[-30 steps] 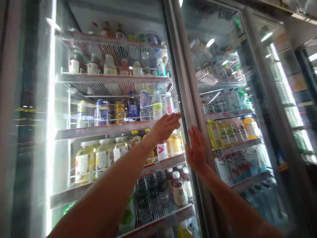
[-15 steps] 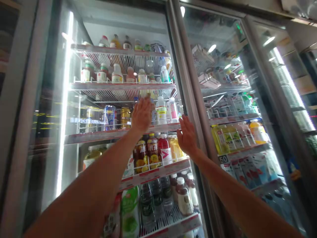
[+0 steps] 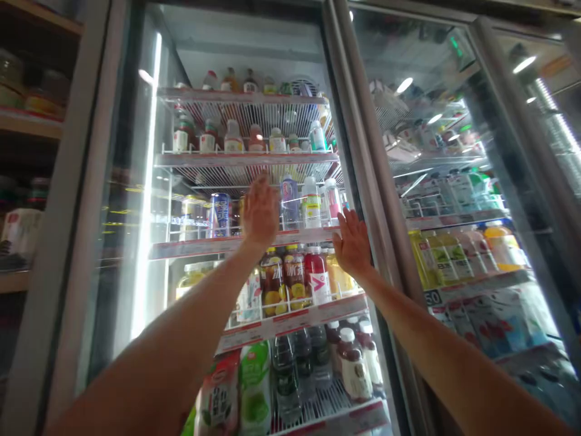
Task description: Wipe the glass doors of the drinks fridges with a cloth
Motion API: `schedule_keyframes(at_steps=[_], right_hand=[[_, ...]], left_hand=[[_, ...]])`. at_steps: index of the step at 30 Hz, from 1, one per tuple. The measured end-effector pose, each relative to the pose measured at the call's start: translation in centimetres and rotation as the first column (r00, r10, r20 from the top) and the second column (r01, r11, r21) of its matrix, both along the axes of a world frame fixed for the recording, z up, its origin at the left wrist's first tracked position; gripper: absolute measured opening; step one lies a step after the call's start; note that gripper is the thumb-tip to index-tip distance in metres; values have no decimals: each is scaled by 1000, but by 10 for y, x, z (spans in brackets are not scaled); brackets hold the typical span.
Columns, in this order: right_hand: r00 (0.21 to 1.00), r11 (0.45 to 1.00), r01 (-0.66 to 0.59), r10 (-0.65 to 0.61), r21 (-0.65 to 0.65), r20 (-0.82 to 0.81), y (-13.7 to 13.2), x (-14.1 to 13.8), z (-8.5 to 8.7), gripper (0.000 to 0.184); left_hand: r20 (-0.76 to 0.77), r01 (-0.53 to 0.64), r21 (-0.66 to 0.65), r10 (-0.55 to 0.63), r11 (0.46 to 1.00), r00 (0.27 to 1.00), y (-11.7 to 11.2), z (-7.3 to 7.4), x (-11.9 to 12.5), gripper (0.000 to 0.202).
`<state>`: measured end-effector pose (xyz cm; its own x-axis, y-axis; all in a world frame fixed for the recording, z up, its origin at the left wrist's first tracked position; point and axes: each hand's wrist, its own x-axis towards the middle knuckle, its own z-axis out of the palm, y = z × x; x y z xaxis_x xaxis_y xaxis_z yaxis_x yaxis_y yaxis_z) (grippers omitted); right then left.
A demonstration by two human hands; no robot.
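Observation:
Both my arms stretch up toward the glass door (image 3: 336, 36) of a lit drinks fridge. My left hand (image 3: 261, 215) is raised with its fingers extended and holds nothing; motion blurs it a little. It covers part of the middle shelf, between a blue can (image 3: 220, 215) and a purple-labelled bottle (image 3: 289, 201). My right hand (image 3: 353, 243) is open with its palm forward, near the door's metal frame (image 3: 363, 151). Whether either palm touches the glass, I cannot tell. Below the hands, dark iced-tea bottles (image 3: 273, 281) and a red bottle (image 3: 316, 272) line a shelf.
To the right stands a second glass door with yellow bottles (image 3: 438, 254) and pouches (image 3: 485, 321) behind it. At far left, a wooden-edged shelf (image 3: 27, 124) carries bottles. The lowest visible shelf holds green and red packs (image 3: 255, 387) and brown bottles (image 3: 355, 369).
The view has shifted left, so the fridge appears further right. My left hand now stands more upright with its fingers spread, and my right hand stays open near the frame.

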<state>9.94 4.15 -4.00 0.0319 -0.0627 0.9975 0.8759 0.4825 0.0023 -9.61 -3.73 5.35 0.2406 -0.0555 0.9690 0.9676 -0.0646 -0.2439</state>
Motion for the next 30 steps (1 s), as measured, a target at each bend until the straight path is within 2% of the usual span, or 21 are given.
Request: schedule_keyframes(at_steps=[2, 4, 6, 8, 10, 11, 13, 15, 17, 19, 21, 24, 26, 28, 30], right_hand=[[1000, 1000, -15, 15, 19, -5, 1, 1, 0, 51], [999, 999, -35, 34, 31, 3, 2, 2, -1, 50], [999, 998, -48, 48, 37, 14, 3, 4, -2, 51], [999, 998, -53, 53, 38, 13, 4, 4, -3, 51], [999, 998, -47, 47, 32, 4, 2, 3, -3, 51], [999, 999, -41, 41, 26, 0, 1, 2, -2, 51], [999, 999, -32, 32, 13, -10, -3, -3, 2, 50], [999, 999, -31, 31, 6, -13, -8, -10, 10, 50], [999, 999, -44, 44, 11, -5, -15, -20, 21, 50], [998, 997, -70, 69, 23, 9, -21, -32, 30, 50], [994, 994, -104, 103, 33, 21, -25, -44, 36, 51], [990, 991, -134, 133, 27, 49, -31, -63, 38, 50], [988, 992, -127, 126, 7, 84, -34, -73, 36, 49], [987, 993, -114, 114, -1, 110, -37, -79, 34, 49], [986, 994, -108, 106, 4, 129, -38, -81, 33, 49]], left_hand=[[-275, -31, -107, 0, 994, 961, 6, -12, 18, 42], [-436, -75, -164, -4, 984, 900, 7, -19, 23, 42], [-364, -70, -144, 13, 987, 931, 2, -14, 9, 42], [-120, -35, -70, 27, 997, 992, -6, -3, -15, 43], [120, -11, 16, 9, 1000, 993, -12, 5, -31, 44], [186, -5, 41, -2, 999, 983, -13, 6, -32, 44], [138, 3, 15, -5, 1000, 990, -10, 2, -25, 44], [-63, -11, -74, 7, 997, 998, -6, -3, -16, 43], [-195, -34, -126, 9, 991, 981, -7, -4, -21, 42], [-133, -22, -85, 11, 996, 991, -16, 1, -45, 43], [34, -4, 14, 4, 1000, 999, -28, 6, -78, 45], [218, -32, 128, 3, 991, 976, -42, 1, -107, 46], [186, -66, 99, 47, 993, 981, -43, -10, -107, 45], [20, -102, -4, 102, 995, 995, -43, -22, -107, 44], [-111, -128, -80, 119, 989, 987, -50, -28, -119, 43]])
